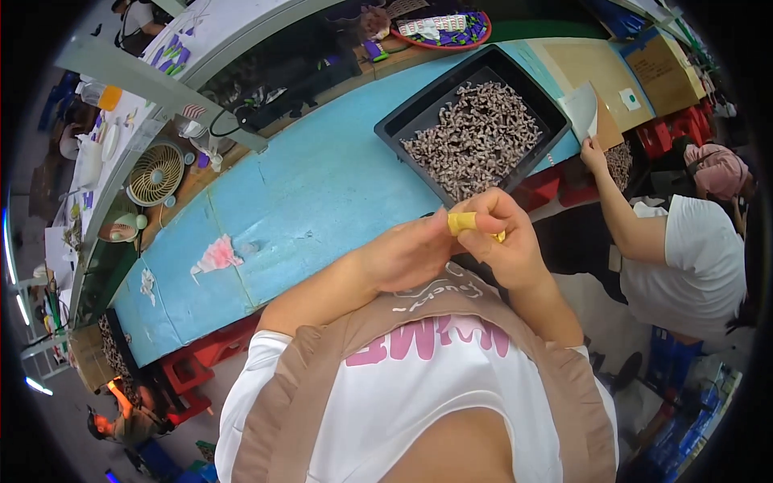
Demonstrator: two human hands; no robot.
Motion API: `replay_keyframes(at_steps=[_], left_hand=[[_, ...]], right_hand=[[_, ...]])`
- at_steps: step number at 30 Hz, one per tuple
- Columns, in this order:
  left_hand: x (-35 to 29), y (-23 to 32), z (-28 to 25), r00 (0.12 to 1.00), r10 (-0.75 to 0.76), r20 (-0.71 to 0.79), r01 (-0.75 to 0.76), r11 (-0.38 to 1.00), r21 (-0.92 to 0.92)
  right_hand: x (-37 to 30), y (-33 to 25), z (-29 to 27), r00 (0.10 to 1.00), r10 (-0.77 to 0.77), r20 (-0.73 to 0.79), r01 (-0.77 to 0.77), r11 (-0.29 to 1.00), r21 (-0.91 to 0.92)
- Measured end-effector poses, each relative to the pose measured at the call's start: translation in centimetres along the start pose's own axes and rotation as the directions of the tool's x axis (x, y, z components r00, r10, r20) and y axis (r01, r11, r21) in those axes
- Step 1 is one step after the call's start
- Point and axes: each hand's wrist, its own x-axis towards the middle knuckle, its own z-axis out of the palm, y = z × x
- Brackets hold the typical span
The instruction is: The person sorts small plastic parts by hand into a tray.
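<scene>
My two hands meet in front of my apron, just short of the black tray (389, 127). A small yellow strip (461, 224), like tape or wrapping, lies at the fingertips where they come together. My right hand (511, 245) is closed, its thumb and forefinger around the strip. More yellow shows under its fingers. Whether the strip is wrapped round a fingertip I cannot tell. With its fingers curled, my left hand (403, 253) touches the strip's left end; what else it holds is hidden. Many small brown-and-grey mottled pieces (483, 133) fill much of the tray.
The blue tabletop (322, 189) bears a crumpled pink-and-white tissue (218, 256). A red basket (484, 36) of purple-and-green pieces stands behind the tray. At right a person (680, 249) holds a sheet of card (581, 109). Fans (156, 173) and red stools (187, 370) flank the table.
</scene>
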Motion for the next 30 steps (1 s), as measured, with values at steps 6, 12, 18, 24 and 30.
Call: replay_keyframes(at_steps=[6, 12, 18, 24, 30], left_hand=[[0.0, 1.0, 1.5, 0.982, 0.184, 0.048, -0.182, 0.836, 0.517], [0.1, 4.1, 3.4, 0.828, 0.439, 0.347, -0.094, -0.502, 0.860], [0.4, 3.6, 3.5, 0.887, 0.327, 0.326, -0.313, -0.094, 0.945], [0.7, 2.3, 3.3, 0.974, 0.108, 0.197, -0.188, 0.873, 0.450], [0.7, 2.3, 3.3, 0.986, 0.057, 0.156, -0.119, 0.896, 0.427]], right_hand=[[-1.5, 0.2, -0.8, 0.999, -0.035, -0.011, 0.035, 0.999, 0.027], [-2.3, -0.6, -2.5, 0.993, -0.086, -0.085, 0.087, 0.996, 0.012], [-1.8, -1.4, -0.7, 0.985, -0.158, -0.069, 0.157, 0.987, -0.018], [-1.4, -1.9, 0.5, 0.977, -0.201, -0.077, 0.199, 0.979, -0.033], [-1.8, -2.4, 0.8, 0.984, -0.085, -0.154, 0.095, 0.994, 0.054]])
